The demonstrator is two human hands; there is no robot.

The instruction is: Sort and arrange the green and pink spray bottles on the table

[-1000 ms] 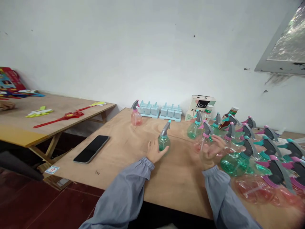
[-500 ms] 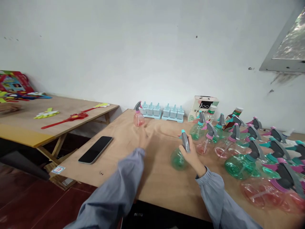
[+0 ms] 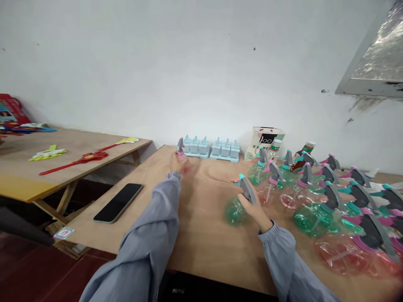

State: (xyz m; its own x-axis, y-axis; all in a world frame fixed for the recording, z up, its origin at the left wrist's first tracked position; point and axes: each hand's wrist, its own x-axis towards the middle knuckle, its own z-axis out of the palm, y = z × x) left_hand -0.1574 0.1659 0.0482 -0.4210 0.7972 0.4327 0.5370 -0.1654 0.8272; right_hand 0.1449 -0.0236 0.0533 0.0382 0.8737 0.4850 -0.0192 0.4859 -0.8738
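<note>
Toward the back of the table, my left hand (image 3: 176, 163) is closed around a pink spray bottle (image 3: 185, 165) with a grey and pink trigger head. The hand hides part of that bottle's body. My right hand (image 3: 253, 204) grips a green spray bottle (image 3: 233, 210) by its neck, under the grey and teal head. This bottle has a round, see-through body and tilts a little. Right of it stands a group of several more spray bottles (image 3: 312, 219), pink and green, with trigger heads pointing mostly left.
A black phone (image 3: 118, 203) lies on the left of the wooden table (image 3: 208, 247). Pale blue ice-pop moulds (image 3: 225, 151) and a printed box (image 3: 263, 144) stand by the wall. On another table (image 3: 78, 147) at left lie red hand clappers (image 3: 88, 157).
My left hand has moved forward and closed on the pink spray bottle. The right hand still holds the green one in nearly the same place. The view has shifted slightly.
</note>
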